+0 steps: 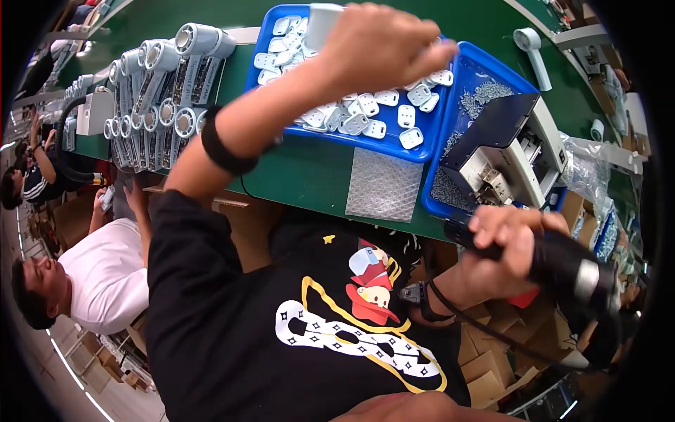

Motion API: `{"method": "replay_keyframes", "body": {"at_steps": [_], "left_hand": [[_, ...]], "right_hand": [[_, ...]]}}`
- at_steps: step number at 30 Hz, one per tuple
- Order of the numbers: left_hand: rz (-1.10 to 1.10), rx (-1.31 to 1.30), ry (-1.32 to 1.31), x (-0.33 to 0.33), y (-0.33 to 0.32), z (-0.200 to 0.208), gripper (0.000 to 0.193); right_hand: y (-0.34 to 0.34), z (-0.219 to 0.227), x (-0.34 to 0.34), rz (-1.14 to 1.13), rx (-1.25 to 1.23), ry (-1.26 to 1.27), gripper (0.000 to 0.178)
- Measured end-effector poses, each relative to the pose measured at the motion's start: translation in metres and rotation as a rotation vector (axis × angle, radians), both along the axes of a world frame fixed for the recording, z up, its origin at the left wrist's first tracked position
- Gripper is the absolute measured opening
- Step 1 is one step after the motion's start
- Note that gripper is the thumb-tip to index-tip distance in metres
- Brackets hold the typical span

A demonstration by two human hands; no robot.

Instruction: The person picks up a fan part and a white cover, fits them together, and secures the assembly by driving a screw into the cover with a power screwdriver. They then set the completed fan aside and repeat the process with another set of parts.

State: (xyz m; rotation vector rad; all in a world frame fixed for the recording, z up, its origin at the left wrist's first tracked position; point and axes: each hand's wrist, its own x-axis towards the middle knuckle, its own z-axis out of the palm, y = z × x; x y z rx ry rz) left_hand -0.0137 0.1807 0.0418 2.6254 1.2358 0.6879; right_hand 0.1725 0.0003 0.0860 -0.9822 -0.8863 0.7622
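Observation:
My left hand (383, 43) is raised over a blue tray (420, 151) of small white plastic plates (375, 129) with holes. Its fingers are bent in and slightly blurred; what they hold, if anything, is hidden. A pale, smooth piece (323, 27) shows just beside this hand, but I cannot tell whether the hand touches it. On the right, my right hand (508, 243) wraps round a black corded electric screwdriver (566, 261). Just beyond that hand stands a grey and black screw feeder (517, 158), in a second blue tray (481, 60) with loose small screws (485, 95).
Rows of white handheld fans (158, 60) with exposed insides stand at the left of the green table (295, 172). A bubble-wrap sheet (383, 184) lies at the near edge. One white fan (533, 56) rests far right. A person in white (105, 274) sits on my left. Cardboard boxes (489, 366) lie below right.

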Motion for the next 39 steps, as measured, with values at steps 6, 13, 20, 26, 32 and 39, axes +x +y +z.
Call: {"method": "replay_keyframes", "body": {"at_steps": [6,13,20,26,32,39], "left_hand": [[0.157,-0.243,0.588,-0.053,0.158,-0.051,0.045],[0.239,0.034,0.107,-0.081,0.022,0.049,0.06],[0.905,-0.274,0.631,-0.206,-0.202,-0.019,0.068],[0.986,0.205,0.568,-0.23,-0.245,-0.095,0.065],[0.763,0.18,0.297,-0.232,-0.249,-0.082,0.048],[0.402,0.371,-0.22,-0.146,-0.216,-0.032,0.053]], "right_hand": [[0.05,-0.055,-0.038,0.073,-0.632,-1.164,0.051],[0.079,-0.098,-0.03,0.158,-0.777,-1.465,0.049],[0.067,-0.077,-0.016,0.301,-0.481,-1.014,0.044],[0.026,-0.059,-0.011,0.505,-0.488,-0.235,0.046],[0.0,-0.064,0.004,0.458,-0.55,-0.054,0.05],[-0.018,-0.065,0.015,0.467,-0.55,0.045,0.056]]}}
